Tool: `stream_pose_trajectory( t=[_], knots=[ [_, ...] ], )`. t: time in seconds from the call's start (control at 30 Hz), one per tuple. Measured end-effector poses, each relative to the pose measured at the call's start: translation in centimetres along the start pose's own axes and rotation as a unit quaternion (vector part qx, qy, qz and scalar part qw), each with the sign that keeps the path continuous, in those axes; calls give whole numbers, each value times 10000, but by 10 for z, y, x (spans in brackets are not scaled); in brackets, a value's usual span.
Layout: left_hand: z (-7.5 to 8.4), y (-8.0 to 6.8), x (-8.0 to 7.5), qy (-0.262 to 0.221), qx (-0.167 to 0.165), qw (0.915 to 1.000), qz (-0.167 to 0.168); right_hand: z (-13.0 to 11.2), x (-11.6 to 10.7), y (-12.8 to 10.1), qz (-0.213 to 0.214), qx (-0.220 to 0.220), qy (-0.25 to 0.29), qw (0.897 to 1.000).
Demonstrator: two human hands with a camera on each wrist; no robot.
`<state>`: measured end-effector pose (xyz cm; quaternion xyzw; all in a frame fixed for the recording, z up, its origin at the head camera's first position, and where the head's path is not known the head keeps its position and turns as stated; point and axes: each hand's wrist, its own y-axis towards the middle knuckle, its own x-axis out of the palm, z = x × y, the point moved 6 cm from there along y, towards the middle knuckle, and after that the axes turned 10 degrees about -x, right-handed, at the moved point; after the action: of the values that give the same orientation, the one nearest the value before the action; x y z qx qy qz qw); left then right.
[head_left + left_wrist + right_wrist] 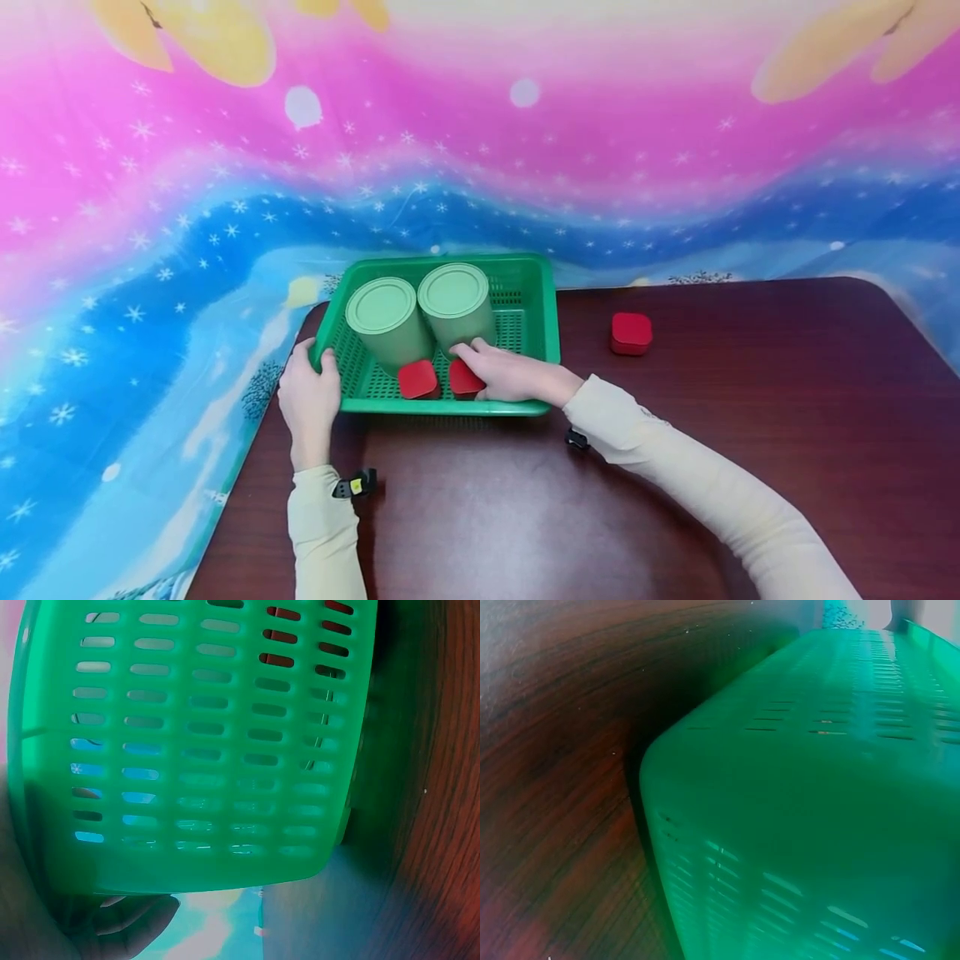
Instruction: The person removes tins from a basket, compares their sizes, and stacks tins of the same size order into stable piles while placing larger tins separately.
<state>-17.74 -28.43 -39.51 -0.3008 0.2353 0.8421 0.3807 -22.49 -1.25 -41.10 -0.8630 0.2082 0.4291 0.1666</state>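
A green plastic basket [552, 333] with slotted sides stands on the table. Two pale green lidded cans [381, 307] are side by side inside it, the right-hand can [453, 292] slightly farther back. My left hand [311, 396] grips the basket's left rim, thumb on the inner side; its fingers [142, 922] show beyond the basket wall in the left wrist view. My right hand [510, 372] reaches over the front right corner and holds a small red box [462, 380] inside the basket, partly covering it. Just left of that lies another red box [417, 380], in front of the cans.
A third red box [632, 333] sits on the dark brown wooden table [750, 400], right of the basket. Behind the table hangs a pink and blue patterned cloth [450, 192]. In the right wrist view the basket wall [795, 780] fills most of the picture.
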Motion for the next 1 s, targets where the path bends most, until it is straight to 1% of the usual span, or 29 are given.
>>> stream_pose_trajectory(
  t=[0.23, 0.4, 0.57, 0.77, 1.0],
  knots=[
    [-2, 1, -2, -20, -29, 10000, 17, 0, 4, 6, -116, 157, -183, 9996],
    [-4, 0, -1, -13, -55, 10000, -19, -2, 1, 6, 85, 83, -277, 9995],
    [-5, 0, -1, 15, -62, 10000, -22, -5, -2, 7, 301, 24, -108, 9995],
    [-2, 0, 0, -9, -49, 10000, -17, -7, -5, 5, 348, 8, 204, 9992],
    [0, 1, 1, -32, -43, 10000, -18, -5, -7, 3, 416, -55, 319, 9986]
  ],
)
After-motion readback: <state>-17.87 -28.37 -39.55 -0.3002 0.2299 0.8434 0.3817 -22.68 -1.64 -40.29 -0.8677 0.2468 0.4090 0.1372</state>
